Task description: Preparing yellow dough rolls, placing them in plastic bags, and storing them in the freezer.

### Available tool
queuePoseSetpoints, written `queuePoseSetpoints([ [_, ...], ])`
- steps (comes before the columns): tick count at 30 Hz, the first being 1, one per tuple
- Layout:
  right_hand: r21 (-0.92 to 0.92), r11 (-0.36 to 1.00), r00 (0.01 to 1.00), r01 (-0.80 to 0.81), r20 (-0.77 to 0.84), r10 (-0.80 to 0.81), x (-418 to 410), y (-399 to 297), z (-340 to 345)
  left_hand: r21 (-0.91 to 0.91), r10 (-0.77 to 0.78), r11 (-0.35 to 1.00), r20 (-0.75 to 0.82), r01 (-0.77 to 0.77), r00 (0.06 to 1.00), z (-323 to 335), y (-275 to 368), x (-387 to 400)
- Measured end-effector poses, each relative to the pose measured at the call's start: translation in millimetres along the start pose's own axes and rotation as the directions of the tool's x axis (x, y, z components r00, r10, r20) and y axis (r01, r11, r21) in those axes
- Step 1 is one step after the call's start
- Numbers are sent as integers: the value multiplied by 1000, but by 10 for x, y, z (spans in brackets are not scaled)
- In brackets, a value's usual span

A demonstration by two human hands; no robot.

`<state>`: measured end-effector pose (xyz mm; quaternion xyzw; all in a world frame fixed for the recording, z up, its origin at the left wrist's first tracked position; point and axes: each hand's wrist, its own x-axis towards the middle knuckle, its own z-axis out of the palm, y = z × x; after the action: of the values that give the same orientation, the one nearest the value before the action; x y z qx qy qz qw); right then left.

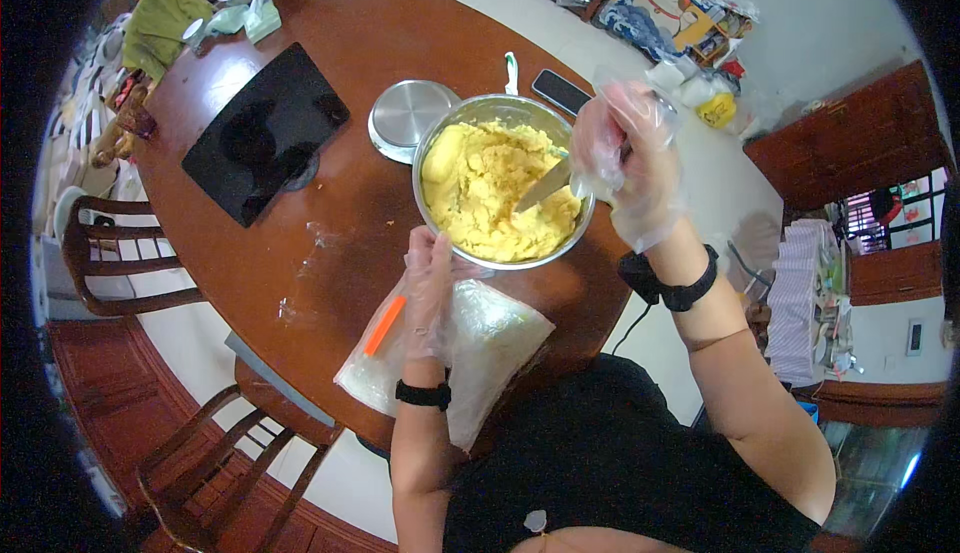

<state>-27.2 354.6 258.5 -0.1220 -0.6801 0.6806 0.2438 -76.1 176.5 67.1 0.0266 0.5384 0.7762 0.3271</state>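
A stainless steel bowl (525, 265) full of crumbly yellow mash or dough (480, 185) stands near the table's edge. My left hand (427, 290), in a clear plastic glove, grips the bowl's near-left rim. In my right hand (628, 149), also gloved in clear plastic, is a utensil with a pointed metal blade (546, 184), its handle mostly hidden by the fingers. The blade slants down and left, its tip in or against the yellow mass. Beneath my left forearm lies a stack of clear plastic sheets or bags (495, 335), with an orange strip (385, 325) on top.
Touching or close behind the bowl is a round-topped kitchen scale (411, 114). A phone (561, 92) and a white-and-green handle (511, 72) lie beyond it. Left on the wooden table (360, 245) sits a black glass panel (266, 132). Wooden chairs (131, 256) surround the table.
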Motion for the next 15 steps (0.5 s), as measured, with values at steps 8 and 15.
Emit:
queuePoseSetpoints([
  [8, 48, 976, 964, 212, -175, -201, 19, 345, 506, 82, -4, 997, 2, 4, 1000, 3, 7, -9],
  [15, -234, 951, 924, 200, 367, -104, -32, 483, 593, 112, 70, 991, -20, -67, 997, -3, -2, 7],
])
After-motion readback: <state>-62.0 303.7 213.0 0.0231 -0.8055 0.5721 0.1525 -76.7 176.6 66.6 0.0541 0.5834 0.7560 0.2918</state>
